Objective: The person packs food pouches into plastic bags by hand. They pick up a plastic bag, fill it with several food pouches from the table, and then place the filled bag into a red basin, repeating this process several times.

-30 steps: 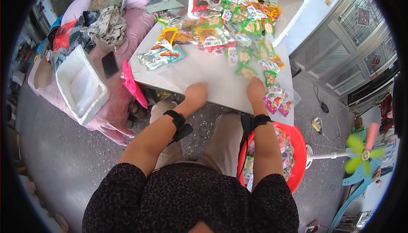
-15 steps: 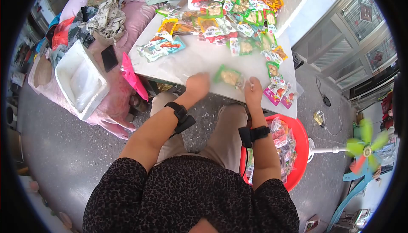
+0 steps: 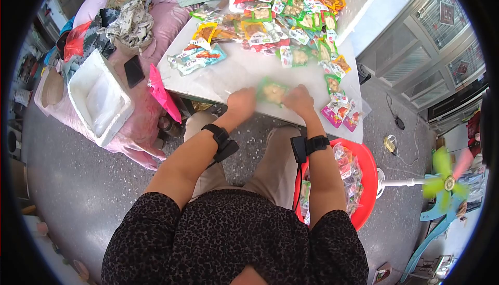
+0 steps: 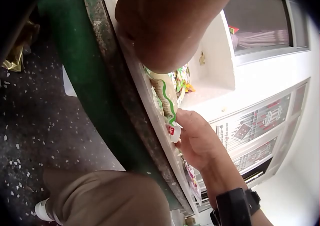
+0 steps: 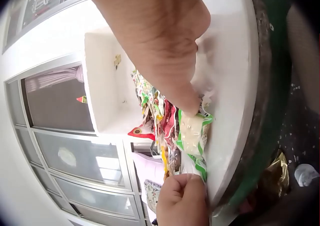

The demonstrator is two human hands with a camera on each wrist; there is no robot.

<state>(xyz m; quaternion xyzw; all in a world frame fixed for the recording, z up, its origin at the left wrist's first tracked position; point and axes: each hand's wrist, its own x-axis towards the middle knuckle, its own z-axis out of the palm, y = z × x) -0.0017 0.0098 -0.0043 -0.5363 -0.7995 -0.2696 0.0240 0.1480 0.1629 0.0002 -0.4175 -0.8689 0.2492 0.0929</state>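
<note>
A clear food packet with green edges and pale pieces inside is stretched between the two hands, close over the table's near edge. My right hand pinches one end of this packet; in the left wrist view its thumb and fingertips meet at a corner with a small red-and-white label. At the packet's other end is my left hand. Seen in the right wrist view, the left hand has curled fingers and its thumb pressed down at the packet's edge. The head view blurs the packet.
A white foam box spills many packets onto the white table. Small purple packets lie by the right edge. Below stands a red tub of packets, near a fan. Another foam box rests on the bed.
My right hand has brought the green-edged packet from the table's right side leftward to the left hand. The left hand has stayed nearly in place.
</note>
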